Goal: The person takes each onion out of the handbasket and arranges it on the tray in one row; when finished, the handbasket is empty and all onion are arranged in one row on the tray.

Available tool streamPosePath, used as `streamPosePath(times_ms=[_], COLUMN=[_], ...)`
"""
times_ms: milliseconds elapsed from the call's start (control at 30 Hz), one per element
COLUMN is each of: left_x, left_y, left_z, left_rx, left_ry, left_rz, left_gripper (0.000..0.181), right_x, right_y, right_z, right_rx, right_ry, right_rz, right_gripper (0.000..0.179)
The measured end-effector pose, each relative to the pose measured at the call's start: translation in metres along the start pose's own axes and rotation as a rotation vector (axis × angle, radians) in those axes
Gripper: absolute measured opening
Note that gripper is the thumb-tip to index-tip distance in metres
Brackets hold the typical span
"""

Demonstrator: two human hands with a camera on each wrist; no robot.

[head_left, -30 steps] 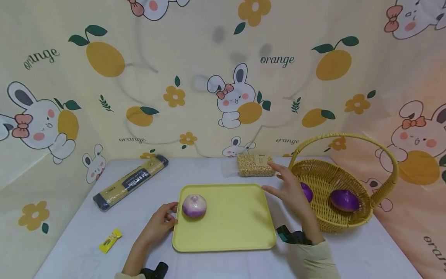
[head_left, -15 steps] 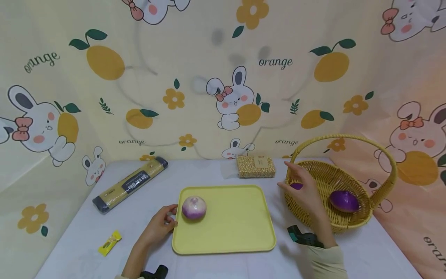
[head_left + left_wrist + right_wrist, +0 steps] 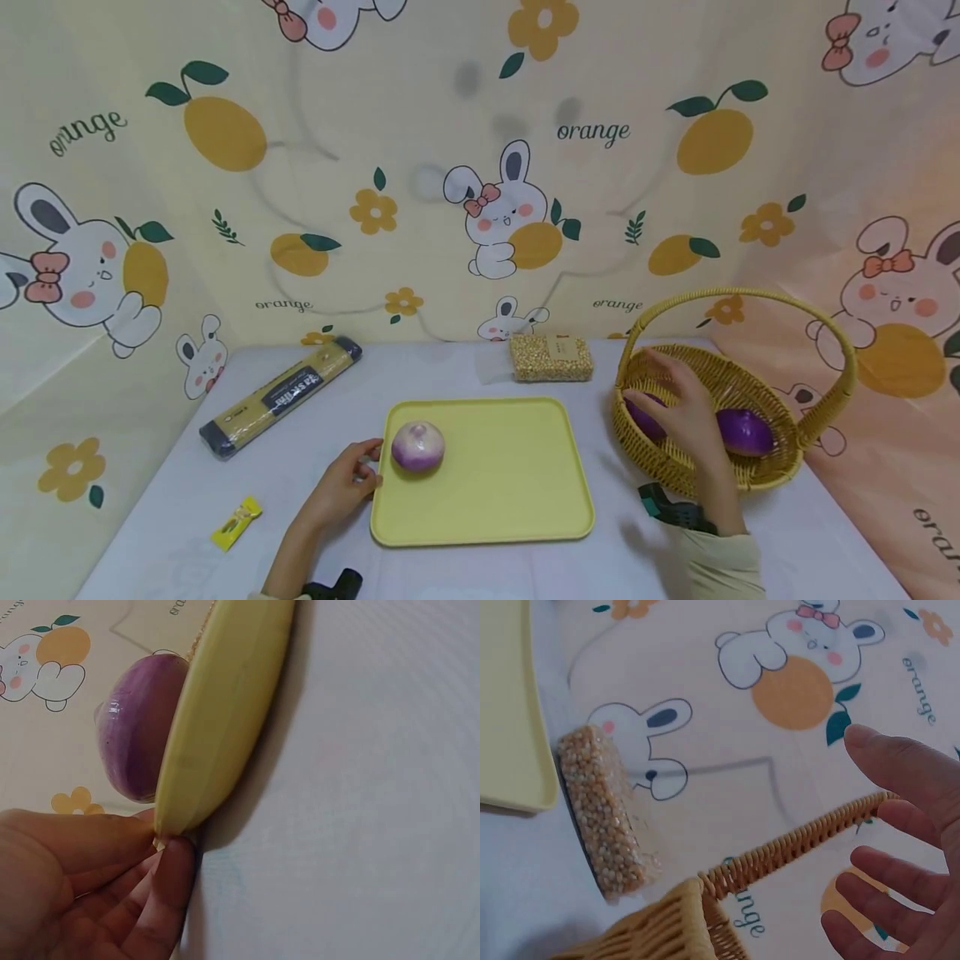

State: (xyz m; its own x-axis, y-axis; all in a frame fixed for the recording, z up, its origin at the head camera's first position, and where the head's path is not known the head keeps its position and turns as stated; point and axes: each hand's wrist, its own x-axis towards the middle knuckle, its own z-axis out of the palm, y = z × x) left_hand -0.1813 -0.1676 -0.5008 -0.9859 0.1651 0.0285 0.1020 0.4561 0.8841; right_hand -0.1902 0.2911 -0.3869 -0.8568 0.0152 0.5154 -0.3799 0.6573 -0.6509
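Dark cursive lettering is spelling "orange" again and again across the cream backdrop cloth printed with rabbits and fruit (image 3: 442, 108), one copy running off its lower right edge; in the right wrist view, a honey-coloured wicker basket (image 3: 660, 922) is partly hiding another. On a long, flat golden packet (image 3: 255, 412), a dark rectangular label (image 3: 292, 389) is carrying pale characters too blurred for me. A tan label (image 3: 561, 347) on a clear block-shaped bag of grain (image 3: 534, 364) is showing illegible print.
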Motion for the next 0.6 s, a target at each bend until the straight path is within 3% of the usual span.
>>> streamPosePath(times_ms=[167,600], left_x=[0.000,0.001], left_y=[-0.001,-0.002], left_z=[-0.001,-0.001], left_rx=[-0.006,-0.007], left_ry=[-0.006,-0.018], left_rz=[0.009,0.039], left_gripper=[0.050,0.050], right_x=[0.000,-0.005], right_y=[0.023,0.041], right_z=[-0.002,-0.022], right_rx=[0.002,-0.037], right_ry=[0.012,0.062], right_rz=[0.030,0.141], right_gripper=[0.064,0.066])
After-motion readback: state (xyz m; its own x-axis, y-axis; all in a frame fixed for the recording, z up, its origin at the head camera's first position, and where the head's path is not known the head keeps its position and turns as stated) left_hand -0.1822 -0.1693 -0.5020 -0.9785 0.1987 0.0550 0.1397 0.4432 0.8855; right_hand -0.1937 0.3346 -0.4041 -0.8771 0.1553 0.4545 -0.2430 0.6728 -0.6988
